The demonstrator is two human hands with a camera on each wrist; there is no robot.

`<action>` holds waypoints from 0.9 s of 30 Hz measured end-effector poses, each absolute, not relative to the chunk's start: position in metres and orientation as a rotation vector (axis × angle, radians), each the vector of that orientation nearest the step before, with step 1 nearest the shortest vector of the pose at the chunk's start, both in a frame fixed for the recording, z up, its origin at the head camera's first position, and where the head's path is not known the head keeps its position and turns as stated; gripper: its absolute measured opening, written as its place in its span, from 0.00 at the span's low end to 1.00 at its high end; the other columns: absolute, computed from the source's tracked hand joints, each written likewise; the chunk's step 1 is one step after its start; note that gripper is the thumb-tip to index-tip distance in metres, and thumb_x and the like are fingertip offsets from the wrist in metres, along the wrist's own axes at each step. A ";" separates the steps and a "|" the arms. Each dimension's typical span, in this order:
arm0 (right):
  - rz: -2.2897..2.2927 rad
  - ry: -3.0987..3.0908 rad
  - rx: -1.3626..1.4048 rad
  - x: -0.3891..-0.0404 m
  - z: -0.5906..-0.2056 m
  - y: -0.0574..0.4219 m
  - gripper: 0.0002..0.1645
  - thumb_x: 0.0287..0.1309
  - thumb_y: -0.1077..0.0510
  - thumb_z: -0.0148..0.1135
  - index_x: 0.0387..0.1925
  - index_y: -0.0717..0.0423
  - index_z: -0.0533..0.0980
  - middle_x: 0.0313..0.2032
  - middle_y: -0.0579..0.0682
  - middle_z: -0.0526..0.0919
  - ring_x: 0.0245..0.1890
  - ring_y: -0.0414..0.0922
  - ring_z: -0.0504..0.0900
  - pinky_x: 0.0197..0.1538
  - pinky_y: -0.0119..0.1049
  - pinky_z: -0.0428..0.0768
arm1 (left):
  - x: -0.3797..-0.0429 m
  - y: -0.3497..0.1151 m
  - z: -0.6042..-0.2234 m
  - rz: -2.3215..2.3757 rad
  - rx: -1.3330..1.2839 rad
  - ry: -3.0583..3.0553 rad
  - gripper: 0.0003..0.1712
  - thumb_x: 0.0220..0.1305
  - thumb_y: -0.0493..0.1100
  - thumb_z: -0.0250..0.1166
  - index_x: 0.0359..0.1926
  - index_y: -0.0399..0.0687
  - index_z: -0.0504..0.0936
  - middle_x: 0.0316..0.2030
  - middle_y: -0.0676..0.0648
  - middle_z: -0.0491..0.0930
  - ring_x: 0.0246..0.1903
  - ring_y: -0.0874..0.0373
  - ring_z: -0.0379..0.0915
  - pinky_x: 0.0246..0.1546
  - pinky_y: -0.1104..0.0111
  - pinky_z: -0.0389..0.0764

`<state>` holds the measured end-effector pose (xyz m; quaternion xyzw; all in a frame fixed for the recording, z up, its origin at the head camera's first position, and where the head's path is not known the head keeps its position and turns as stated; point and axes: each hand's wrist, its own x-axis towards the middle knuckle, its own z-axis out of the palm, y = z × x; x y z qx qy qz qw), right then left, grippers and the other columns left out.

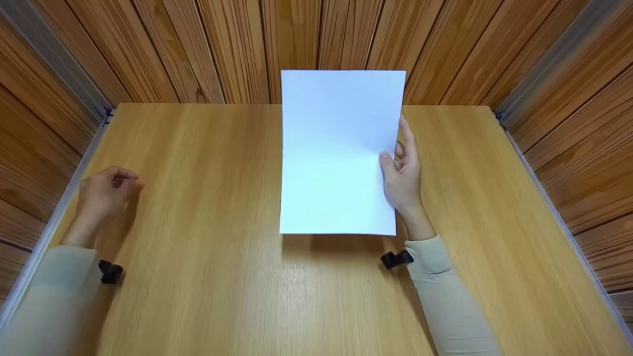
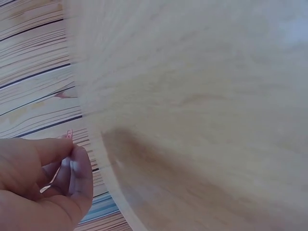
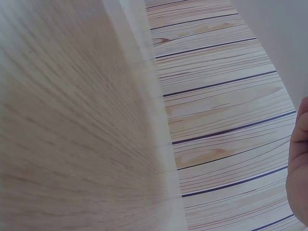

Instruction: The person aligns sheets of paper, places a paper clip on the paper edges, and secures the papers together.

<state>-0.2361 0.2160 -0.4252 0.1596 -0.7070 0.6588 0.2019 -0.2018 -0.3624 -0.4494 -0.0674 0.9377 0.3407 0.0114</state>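
My right hand (image 1: 405,183) holds a white sheet of paper (image 1: 341,148) upright by its right edge, thumb on the front and fingers behind. Whether it is one sheet or more, I cannot tell. The paper is raised above the table, and part of it also shows at the upper right of the right wrist view. Over at the left side of the table, my left hand (image 1: 106,193) pinches a small pink paper clip (image 2: 70,134) between thumb and fingertip. Only the clip's tip sticks out; the fingers hide the rest.
A light wooden table (image 1: 207,277) lies beneath both hands. Wood-plank panels (image 1: 232,49) rise behind it and on both sides, with metal strips along the edges. Each sleeve cuff carries a small black camera (image 1: 397,259).
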 end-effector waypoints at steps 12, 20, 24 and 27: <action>1.831 -1.980 0.440 -0.235 -0.425 0.216 0.42 0.75 0.75 0.48 0.84 0.54 0.54 0.70 0.55 0.77 0.65 0.53 0.81 0.43 0.34 0.87 | -0.204 -0.352 -0.442 1.114 -0.226 2.903 0.17 0.85 0.44 0.51 0.61 0.37 0.77 0.55 0.34 0.77 0.48 0.45 0.71 0.33 0.83 0.75; 1.836 -1.974 0.452 -0.236 -0.426 0.216 0.42 0.74 0.75 0.48 0.84 0.55 0.53 0.69 0.56 0.78 0.65 0.53 0.81 0.36 0.30 0.83 | -0.205 -0.345 -0.439 1.112 -0.098 3.046 0.15 0.84 0.43 0.54 0.57 0.36 0.80 0.50 0.34 0.83 0.41 0.62 0.73 0.31 0.86 0.70; 1.836 -1.966 0.465 -0.237 -0.426 0.216 0.42 0.74 0.75 0.48 0.84 0.55 0.53 0.69 0.57 0.78 0.64 0.53 0.81 0.34 0.29 0.81 | -0.207 -0.339 -0.435 1.143 -0.064 3.070 0.15 0.83 0.42 0.55 0.56 0.36 0.82 0.50 0.34 0.84 0.36 0.73 0.72 0.31 0.85 0.72; 1.836 -1.970 0.454 -0.236 -0.426 0.216 0.43 0.74 0.75 0.48 0.84 0.54 0.54 0.69 0.56 0.78 0.64 0.53 0.82 0.33 0.29 0.80 | -0.208 -0.334 -0.431 1.177 -0.067 3.054 0.15 0.84 0.42 0.55 0.57 0.36 0.82 0.51 0.34 0.84 0.37 0.74 0.72 0.32 0.86 0.73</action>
